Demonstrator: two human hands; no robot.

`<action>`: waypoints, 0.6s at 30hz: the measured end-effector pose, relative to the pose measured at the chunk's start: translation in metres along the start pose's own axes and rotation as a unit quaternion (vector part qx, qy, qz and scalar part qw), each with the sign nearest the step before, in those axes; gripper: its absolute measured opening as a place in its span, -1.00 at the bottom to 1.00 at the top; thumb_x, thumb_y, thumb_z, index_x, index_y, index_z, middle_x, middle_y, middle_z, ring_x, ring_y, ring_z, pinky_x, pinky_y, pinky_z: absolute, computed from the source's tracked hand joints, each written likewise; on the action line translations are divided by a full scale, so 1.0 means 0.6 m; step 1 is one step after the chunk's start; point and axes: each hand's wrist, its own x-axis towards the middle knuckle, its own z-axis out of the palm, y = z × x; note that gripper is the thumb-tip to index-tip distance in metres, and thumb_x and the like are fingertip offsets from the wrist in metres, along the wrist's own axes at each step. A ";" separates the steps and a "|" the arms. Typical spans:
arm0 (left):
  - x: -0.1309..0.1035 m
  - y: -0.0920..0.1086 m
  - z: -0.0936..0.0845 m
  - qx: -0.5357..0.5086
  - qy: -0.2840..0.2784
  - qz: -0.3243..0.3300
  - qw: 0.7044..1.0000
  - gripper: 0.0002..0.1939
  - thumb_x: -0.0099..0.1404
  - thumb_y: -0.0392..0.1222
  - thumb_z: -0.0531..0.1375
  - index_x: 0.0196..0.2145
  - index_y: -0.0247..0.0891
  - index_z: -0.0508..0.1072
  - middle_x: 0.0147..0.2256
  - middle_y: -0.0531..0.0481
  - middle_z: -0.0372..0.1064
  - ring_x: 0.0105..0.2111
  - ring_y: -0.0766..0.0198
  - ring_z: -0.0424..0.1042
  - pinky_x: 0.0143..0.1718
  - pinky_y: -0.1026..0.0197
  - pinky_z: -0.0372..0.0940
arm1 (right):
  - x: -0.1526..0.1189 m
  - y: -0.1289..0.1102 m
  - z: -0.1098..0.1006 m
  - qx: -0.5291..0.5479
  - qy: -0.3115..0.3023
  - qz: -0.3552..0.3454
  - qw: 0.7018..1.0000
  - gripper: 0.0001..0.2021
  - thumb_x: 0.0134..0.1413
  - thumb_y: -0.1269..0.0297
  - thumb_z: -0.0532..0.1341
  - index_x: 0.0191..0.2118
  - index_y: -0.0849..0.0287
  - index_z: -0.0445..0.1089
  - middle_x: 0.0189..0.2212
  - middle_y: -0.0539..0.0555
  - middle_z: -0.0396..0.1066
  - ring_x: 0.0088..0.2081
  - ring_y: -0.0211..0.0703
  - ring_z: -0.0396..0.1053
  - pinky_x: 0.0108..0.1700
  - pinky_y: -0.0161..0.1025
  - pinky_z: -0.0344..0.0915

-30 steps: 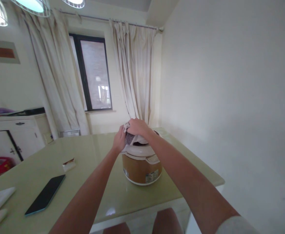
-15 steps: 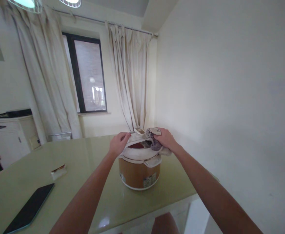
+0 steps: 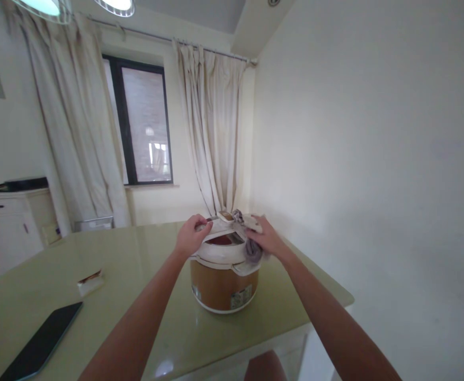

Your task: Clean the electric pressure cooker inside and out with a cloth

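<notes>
A round cooker (image 3: 216, 286) with a brown body and a white lid stands on the greenish table (image 3: 136, 275). My left hand (image 3: 191, 234) grips the left side of the lid, its fingers curled over the edge. On the right side of the lid, my right hand (image 3: 264, 236) is closed on a crumpled grey and white cloth (image 3: 252, 250), pressed against the lid. Part of the cloth lies over the lid's top near the raised handle. The far side of the cooker is hidden.
A dark tablet (image 3: 41, 338) lies at the table's left front, with a small whitish packet (image 3: 91, 283) behind it. A white cabinet (image 3: 7, 227) stands at the far left. The wall (image 3: 375, 159) rises close on the right.
My right hand has shifted slightly left and down with the cloth, which now bunches differently over the lid. My left hand stays at the lid's left side. The view has shifted slightly.
</notes>
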 end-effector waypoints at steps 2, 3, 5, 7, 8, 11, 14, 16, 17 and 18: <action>0.001 0.002 -0.001 -0.004 -0.002 0.003 1.000 -0.72 0.35 0.12 0.17 -0.31 -0.12 0.44 -0.28 0.01 0.53 -0.20 0.14 0.50 -0.14 0.13 0.28 | -0.045 -0.030 0.005 -0.035 0.021 -0.036 0.999 -0.52 0.02 0.22 0.34 0.11 0.08 0.50 0.12 0.15 0.51 0.18 0.16 0.36 0.25 0.06 0.20; 0.001 0.004 -0.002 -0.007 -0.001 0.005 1.000 -0.73 0.35 0.12 0.17 -0.30 -0.12 0.44 -0.27 0.01 0.53 -0.20 0.14 0.49 -0.14 0.13 0.28 | -0.060 -0.048 0.008 -0.046 0.021 -0.060 0.997 -0.51 -0.02 0.23 0.37 0.11 0.07 0.51 0.12 0.15 0.51 0.18 0.15 0.34 0.27 0.05 0.16; 0.001 0.006 -0.003 -0.008 0.001 0.006 1.000 -0.72 0.34 0.12 0.16 -0.31 -0.12 0.43 -0.28 0.00 0.51 -0.21 0.13 0.48 -0.15 0.13 0.27 | -0.070 -0.085 0.016 -0.060 0.004 -0.101 0.993 -0.49 -0.05 0.24 0.39 0.10 0.04 0.52 0.09 0.14 0.52 0.15 0.14 0.34 0.27 0.04 0.12; 0.002 0.006 -0.004 -0.005 -0.001 0.001 1.000 -0.70 0.32 0.14 0.15 -0.36 -0.13 0.41 -0.32 0.00 0.49 -0.24 0.13 0.46 -0.19 0.14 0.26 | -0.057 -0.113 0.023 -0.073 -0.013 -0.112 0.991 -0.49 -0.08 0.24 0.41 0.08 0.03 0.53 0.04 0.13 0.54 0.12 0.14 0.35 0.25 0.04 0.11; 0.002 0.006 -0.004 -0.004 -0.002 -0.002 1.000 -0.69 0.32 0.15 0.15 -0.38 -0.13 0.39 -0.34 0.00 0.48 -0.25 0.14 0.45 -0.21 0.14 0.26 | -0.046 -0.120 0.026 -0.074 -0.020 -0.108 0.991 -0.53 -0.08 0.23 0.41 0.04 0.04 0.55 0.01 0.13 0.54 0.10 0.13 0.36 0.23 0.02 0.13; 0.002 0.003 -0.003 -0.010 -0.001 -0.007 1.000 -0.69 0.30 0.15 0.16 -0.38 -0.14 0.39 -0.35 0.01 0.47 -0.26 0.14 0.43 -0.20 0.13 0.26 | -0.012 -0.109 0.031 -0.041 -0.016 -0.081 0.996 -0.70 -0.03 0.21 0.40 -0.11 0.10 0.56 -0.09 0.11 0.55 -0.01 0.02 0.40 0.12 -0.09 0.23; 0.001 -0.001 -0.001 -0.016 0.005 0.001 1.000 -0.69 0.32 0.14 0.16 -0.35 -0.15 0.42 -0.33 0.01 0.46 -0.25 0.14 0.42 -0.17 0.12 0.27 | 0.008 -0.061 0.032 0.011 0.045 -0.048 0.998 -0.76 -0.03 0.21 0.39 -0.21 0.15 0.53 -0.20 0.09 0.52 -0.13 -0.04 0.41 -0.04 -0.17 0.29; 0.000 -0.002 0.000 -0.015 0.008 0.005 1.000 -0.70 0.33 0.13 0.16 -0.34 -0.15 0.41 -0.33 0.01 0.45 -0.25 0.15 0.42 -0.17 0.12 0.26 | 0.021 -0.023 0.030 0.045 0.082 -0.018 0.995 -0.83 -0.02 0.21 0.37 -0.29 0.15 0.50 -0.30 0.06 0.51 -0.23 -0.07 0.41 -0.15 -0.20 0.28; 0.000 -0.002 0.000 -0.011 0.009 0.006 1.000 -0.71 0.33 0.13 0.16 -0.35 -0.15 0.41 -0.32 0.01 0.44 -0.26 0.16 0.41 -0.17 0.12 0.26 | 0.030 -0.005 0.028 0.065 0.090 -0.001 0.994 -0.88 0.00 0.23 0.35 -0.35 0.15 0.49 -0.37 0.04 0.50 -0.29 -0.09 0.40 -0.20 -0.21 0.26; 0.000 -0.003 0.000 -0.008 0.008 0.006 1.000 -0.71 0.34 0.12 0.16 -0.35 -0.14 0.40 -0.32 0.02 0.44 -0.26 0.16 0.40 -0.17 0.12 0.25 | 0.042 0.011 0.027 0.086 0.091 0.014 0.992 -0.91 0.01 0.25 0.34 -0.40 0.14 0.49 -0.43 0.03 0.49 -0.34 -0.11 0.39 -0.24 -0.21 0.24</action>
